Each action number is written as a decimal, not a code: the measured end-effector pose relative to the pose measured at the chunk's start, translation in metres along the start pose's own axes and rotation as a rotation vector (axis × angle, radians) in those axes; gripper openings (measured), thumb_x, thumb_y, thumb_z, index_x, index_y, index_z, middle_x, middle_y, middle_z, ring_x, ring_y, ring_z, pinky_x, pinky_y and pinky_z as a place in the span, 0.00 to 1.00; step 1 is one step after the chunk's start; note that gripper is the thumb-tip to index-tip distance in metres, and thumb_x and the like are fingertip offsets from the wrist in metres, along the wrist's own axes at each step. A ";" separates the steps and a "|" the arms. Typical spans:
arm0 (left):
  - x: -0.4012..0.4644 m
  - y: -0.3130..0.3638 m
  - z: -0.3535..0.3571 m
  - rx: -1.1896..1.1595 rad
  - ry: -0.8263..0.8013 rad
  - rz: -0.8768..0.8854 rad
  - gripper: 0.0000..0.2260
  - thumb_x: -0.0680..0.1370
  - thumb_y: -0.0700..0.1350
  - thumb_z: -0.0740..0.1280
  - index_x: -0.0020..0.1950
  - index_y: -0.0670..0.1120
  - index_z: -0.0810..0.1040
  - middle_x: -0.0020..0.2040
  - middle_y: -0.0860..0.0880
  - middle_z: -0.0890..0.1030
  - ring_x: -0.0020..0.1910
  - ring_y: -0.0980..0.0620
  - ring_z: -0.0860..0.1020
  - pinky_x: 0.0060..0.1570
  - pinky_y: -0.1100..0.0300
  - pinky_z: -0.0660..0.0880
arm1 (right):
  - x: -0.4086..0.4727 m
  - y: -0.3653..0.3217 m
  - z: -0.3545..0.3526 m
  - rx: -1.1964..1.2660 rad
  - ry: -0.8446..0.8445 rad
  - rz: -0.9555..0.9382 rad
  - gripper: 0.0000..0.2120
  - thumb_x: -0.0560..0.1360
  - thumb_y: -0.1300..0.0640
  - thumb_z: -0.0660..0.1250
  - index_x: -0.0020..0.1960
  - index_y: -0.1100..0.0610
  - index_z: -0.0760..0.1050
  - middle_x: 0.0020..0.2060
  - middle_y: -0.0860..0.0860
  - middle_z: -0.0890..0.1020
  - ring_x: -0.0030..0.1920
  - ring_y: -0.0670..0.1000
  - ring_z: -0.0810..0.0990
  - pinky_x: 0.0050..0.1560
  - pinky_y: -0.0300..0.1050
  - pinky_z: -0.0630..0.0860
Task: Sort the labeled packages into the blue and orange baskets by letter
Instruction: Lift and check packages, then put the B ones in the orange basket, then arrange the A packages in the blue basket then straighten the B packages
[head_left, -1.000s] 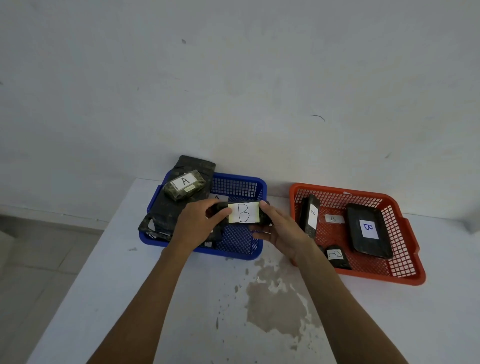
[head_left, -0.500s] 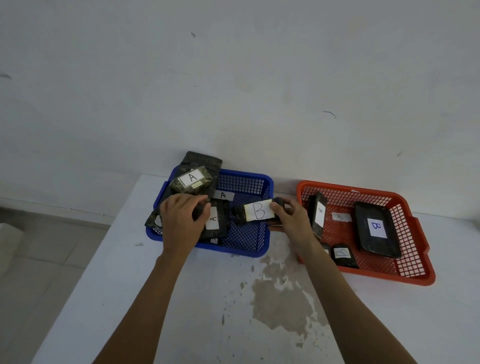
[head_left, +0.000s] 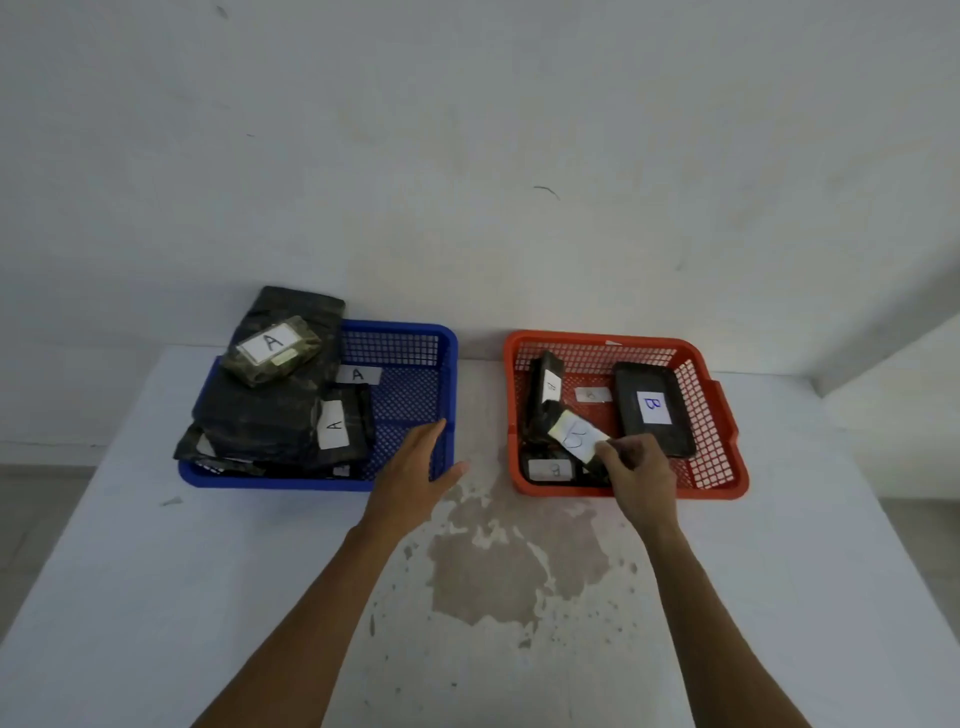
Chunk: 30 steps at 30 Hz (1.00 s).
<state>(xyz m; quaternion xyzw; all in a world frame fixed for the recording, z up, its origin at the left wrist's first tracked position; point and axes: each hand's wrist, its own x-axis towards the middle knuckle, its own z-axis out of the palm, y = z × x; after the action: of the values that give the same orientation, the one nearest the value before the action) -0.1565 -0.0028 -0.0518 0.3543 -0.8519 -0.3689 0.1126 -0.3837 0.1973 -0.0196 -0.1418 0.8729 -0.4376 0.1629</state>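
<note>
- Blue plastic lattice basket (head_left: 415, 332), rectangular, rounded corners; stood on the left of the table, back rim by the wall. Right half of its floor bare.
- Dark mottled plastic-wrapped packages (head_left: 260, 421), soft and creased, piled in the left half, overhanging the left and back rims; white paper labels marked "A".
- Small olive-wrapped block with "A" label (head_left: 271, 349), perched tilted on top of the pile.
- Orange plastic lattice basket (head_left: 722, 431), same form; well apart from the blue one, bare tabletop strip between.
- Flat black rectangular package, white label with blue "B" (head_left: 652, 408), lay flat in the right half.
- Narrow dark package (head_left: 545, 387), stood on edge along the left wall.
- Dark wrapped package with white "B" label (head_left: 576, 439), tilted over the near-left corner inside the orange basket, pinched at its label end by thumb and fingers of the right hand (head_left: 641, 475); contact with items beneath not discernible.
- Left hand (head_left: 413, 470): palm down, fingers spread and empty, over the blue basket's near-right corner.
- White tabletop (head_left: 156, 597), worn brownish patch at centre; otherwise bare toward the near edge.
</note>
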 end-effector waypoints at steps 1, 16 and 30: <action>0.002 -0.001 0.005 0.039 -0.014 -0.025 0.34 0.77 0.62 0.64 0.79 0.51 0.59 0.76 0.51 0.65 0.73 0.50 0.67 0.66 0.48 0.72 | 0.002 0.002 -0.003 -0.069 -0.029 -0.036 0.11 0.76 0.46 0.72 0.51 0.52 0.75 0.45 0.45 0.82 0.48 0.48 0.83 0.42 0.38 0.76; 0.005 -0.005 0.003 0.032 -0.010 -0.028 0.34 0.75 0.59 0.69 0.78 0.55 0.60 0.68 0.56 0.73 0.54 0.63 0.75 0.49 0.62 0.75 | 0.030 0.011 -0.008 -0.493 -0.278 -0.197 0.16 0.80 0.51 0.68 0.66 0.53 0.79 0.60 0.57 0.80 0.61 0.59 0.79 0.63 0.55 0.77; -0.031 -0.043 -0.161 0.121 0.956 -0.186 0.16 0.79 0.56 0.64 0.62 0.49 0.76 0.58 0.45 0.76 0.56 0.45 0.73 0.57 0.51 0.68 | -0.077 -0.154 0.184 0.138 -0.804 -0.215 0.29 0.80 0.36 0.61 0.74 0.52 0.68 0.62 0.51 0.80 0.61 0.52 0.80 0.64 0.55 0.78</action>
<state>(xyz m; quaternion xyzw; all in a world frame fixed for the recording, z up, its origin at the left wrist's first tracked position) -0.0384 -0.0908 0.0332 0.5646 -0.6894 -0.1234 0.4368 -0.2221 0.0064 0.0142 -0.3802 0.6885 -0.4194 0.4533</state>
